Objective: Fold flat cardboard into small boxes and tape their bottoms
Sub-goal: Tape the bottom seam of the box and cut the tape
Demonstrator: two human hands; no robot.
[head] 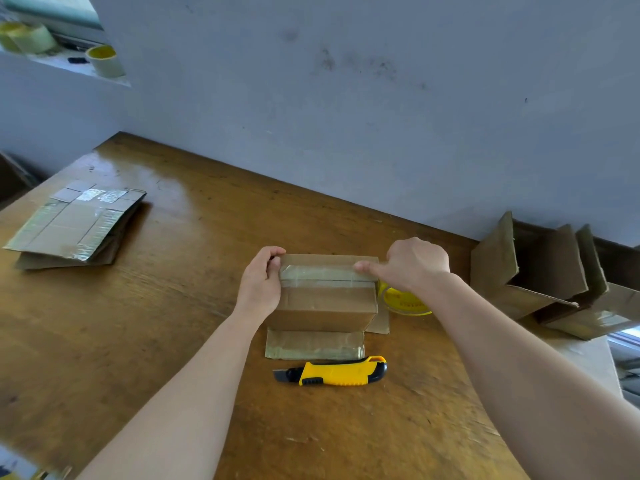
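A small brown cardboard box (325,303) stands bottom-up in the middle of the wooden table (138,323), its lower flaps splayed on the tabletop. A strip of clear tape (322,273) runs along its top seam. My left hand (261,282) grips the box's left end, fingers curled over the top edge. My right hand (412,265) is at the right end, its thumb pressing the tape down and the other fingers curled. A roll of tape with a yellow core (403,301) lies just right of the box, partly hidden by my right wrist.
A yellow and black utility knife (336,372) lies in front of the box. Flat taped cardboard sheets (76,226) are stacked at the left. Folded boxes (554,282) stand at the right by the wall. Spare tape rolls (104,60) sit on a ledge upper left.
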